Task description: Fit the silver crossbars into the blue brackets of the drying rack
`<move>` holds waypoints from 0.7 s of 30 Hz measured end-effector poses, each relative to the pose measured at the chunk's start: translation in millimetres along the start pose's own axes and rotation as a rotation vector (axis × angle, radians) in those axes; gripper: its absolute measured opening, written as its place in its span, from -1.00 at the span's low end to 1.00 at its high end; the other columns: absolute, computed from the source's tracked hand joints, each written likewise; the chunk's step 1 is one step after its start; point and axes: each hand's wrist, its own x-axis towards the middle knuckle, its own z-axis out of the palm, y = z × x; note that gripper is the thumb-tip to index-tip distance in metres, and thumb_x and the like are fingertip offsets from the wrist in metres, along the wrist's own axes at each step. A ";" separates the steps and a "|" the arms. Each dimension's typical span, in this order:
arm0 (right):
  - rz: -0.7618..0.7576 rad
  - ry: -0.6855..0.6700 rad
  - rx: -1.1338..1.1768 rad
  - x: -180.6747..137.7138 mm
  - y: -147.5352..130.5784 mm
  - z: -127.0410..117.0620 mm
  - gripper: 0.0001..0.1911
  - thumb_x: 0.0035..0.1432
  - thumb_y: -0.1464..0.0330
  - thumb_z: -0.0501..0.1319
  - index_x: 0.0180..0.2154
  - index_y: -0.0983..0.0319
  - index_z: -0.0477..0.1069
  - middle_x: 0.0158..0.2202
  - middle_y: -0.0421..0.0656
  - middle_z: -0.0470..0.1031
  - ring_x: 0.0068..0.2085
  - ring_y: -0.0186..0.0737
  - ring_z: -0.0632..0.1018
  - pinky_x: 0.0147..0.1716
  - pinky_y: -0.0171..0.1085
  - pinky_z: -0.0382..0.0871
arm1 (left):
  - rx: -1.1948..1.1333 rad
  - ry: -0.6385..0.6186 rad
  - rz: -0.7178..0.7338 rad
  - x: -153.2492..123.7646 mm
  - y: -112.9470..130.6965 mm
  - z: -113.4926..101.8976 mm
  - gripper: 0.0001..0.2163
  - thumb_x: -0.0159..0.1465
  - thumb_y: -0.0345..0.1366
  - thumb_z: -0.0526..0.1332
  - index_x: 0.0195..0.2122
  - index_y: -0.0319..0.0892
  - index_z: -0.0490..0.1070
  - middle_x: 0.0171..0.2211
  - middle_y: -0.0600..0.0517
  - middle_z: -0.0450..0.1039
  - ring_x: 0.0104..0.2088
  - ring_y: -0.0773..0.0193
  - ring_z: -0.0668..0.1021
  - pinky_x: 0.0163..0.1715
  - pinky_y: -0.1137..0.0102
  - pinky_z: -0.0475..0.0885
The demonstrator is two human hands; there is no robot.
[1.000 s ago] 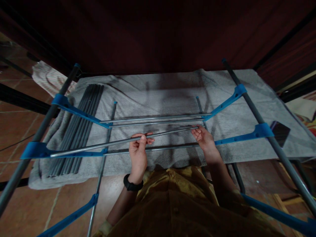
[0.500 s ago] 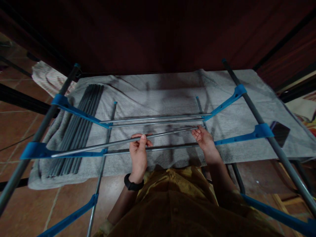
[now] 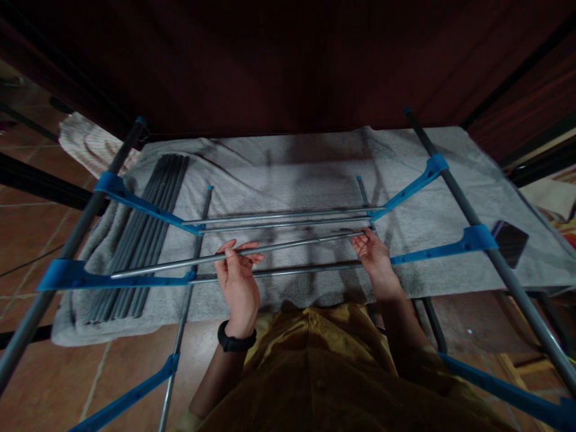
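Observation:
My left hand (image 3: pixel 237 277) pinches a thin grey metal rod (image 3: pixel 288 245) that runs slantwise across the middle of a drying rack frame. My right hand (image 3: pixel 372 253) holds the rod's right end, fingers curled about it, close to the blue plastic bracket (image 3: pixel 423 253) on the right. Two more rods (image 3: pixel 279 217) sit fitted between the blue brackets just beyond, and another rod (image 3: pixel 292 271) lies nearer to me, under my hands. A black band is on my left wrist.
A grey towel (image 3: pixel 292 168) covers the floor under the frame. A bundle of several dark rods (image 3: pixel 144 234) lies on its left part. Grey frame tubes (image 3: pixel 477 222) with blue arms (image 3: pixel 135 204) stand at both sides. A dark phone (image 3: pixel 510 240) rests at the right.
My left hand has slid leftward along the rod. The rod itself has shifted to the right, its left end drawing away from the left bracket. My right hand has barely moved.

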 end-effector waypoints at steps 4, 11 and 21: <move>-0.013 -0.039 -0.002 -0.6 0.5 -0.9 -0.88 0.19 0.37 0.32 -0.36 0.16 0.39 -0.43 -0.27 0.53 -0.41 -0.36 0.58 -0.31 -0.38 0.55 | -0.018 0.057 0.029 8.2 4.1 -5.5 -0.67 0.40 0.00 0.13 -0.04 -0.17 0.33 -0.33 -0.04 0.60 -0.49 0.31 0.56 -0.33 0.37 0.42; 0.007 -0.032 0.005 -1.2 -0.8 0.4 -0.90 0.21 0.46 0.23 -0.36 0.16 0.41 -0.43 -0.23 0.55 -0.38 -0.34 0.58 -0.30 -0.35 0.57 | -0.046 0.126 0.093 21.4 5.5 -18.5 -0.70 0.40 -0.04 0.09 -0.05 -0.16 0.38 -0.33 -0.04 0.61 -0.50 0.29 0.55 -0.32 0.32 0.42; 0.002 -0.071 0.032 -4.4 -1.5 -1.3 -0.90 0.17 0.47 0.21 -0.36 0.18 0.43 -0.44 -0.22 0.54 -0.36 -0.33 0.59 -0.23 -0.33 0.59 | -0.014 0.174 0.075 31.0 5.7 -26.9 -0.75 0.37 -0.06 0.19 -0.24 -0.16 0.38 -0.38 0.00 0.58 -0.53 0.33 0.52 -0.37 0.37 0.41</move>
